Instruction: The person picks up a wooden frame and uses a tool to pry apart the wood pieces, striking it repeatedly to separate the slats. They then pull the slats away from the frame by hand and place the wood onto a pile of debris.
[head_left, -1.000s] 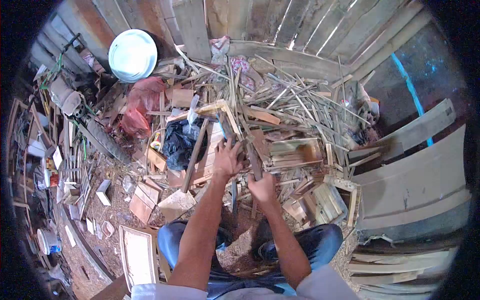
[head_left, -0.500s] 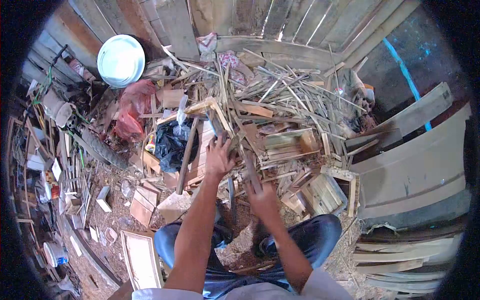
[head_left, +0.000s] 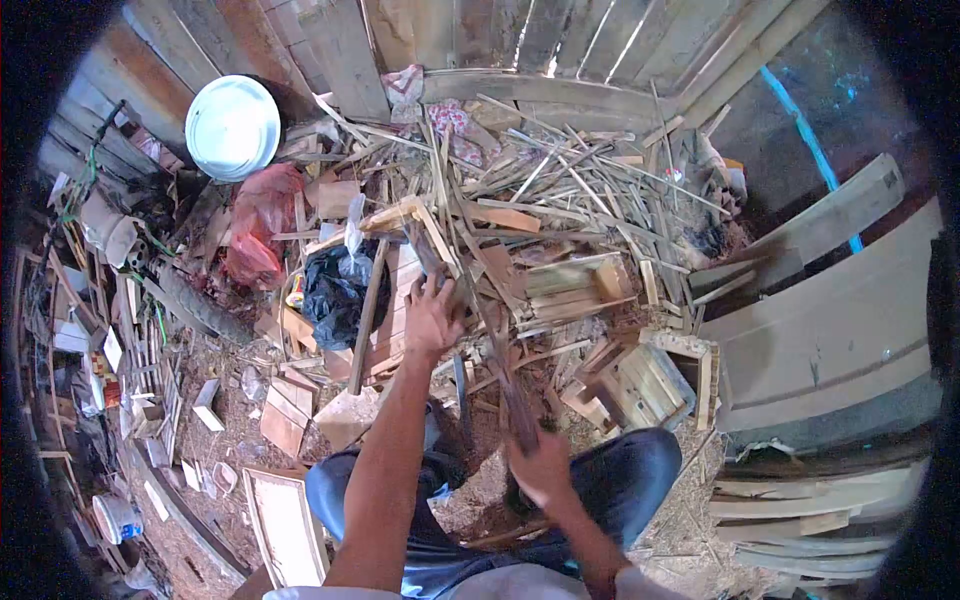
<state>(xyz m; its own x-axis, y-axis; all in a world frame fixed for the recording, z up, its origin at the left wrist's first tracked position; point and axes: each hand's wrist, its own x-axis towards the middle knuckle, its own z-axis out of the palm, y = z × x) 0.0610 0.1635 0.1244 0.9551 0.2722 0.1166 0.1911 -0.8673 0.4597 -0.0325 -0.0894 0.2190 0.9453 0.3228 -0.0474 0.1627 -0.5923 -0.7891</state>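
Note:
My left hand [head_left: 435,320] reaches forward, its fingers curled over the near end of a dark wooden slat [head_left: 424,248] beside a pale wooden frame [head_left: 405,212]. Low and to the right, my right hand [head_left: 540,465] is closed around the near end of a long, narrow, dark stick-like piece [head_left: 512,388]. That piece slants up and to the left, past my left hand; blur hides its exact kind. A black plastic bag [head_left: 340,300] and an upright slat [head_left: 370,320] are left of my left hand. Slatted wooden boxes [head_left: 645,385] lie to the right.
Thin wood strips [head_left: 590,190] are heaped at the back. A red plastic bag [head_left: 262,225] and a white basin [head_left: 232,128] are at the back left. Large boards [head_left: 820,350] lean on the right. A framed panel [head_left: 285,525] lies by my left knee.
My right hand has drawn back toward my body with the long dark piece. My left hand stays at the slat; the whole view has shifted slightly.

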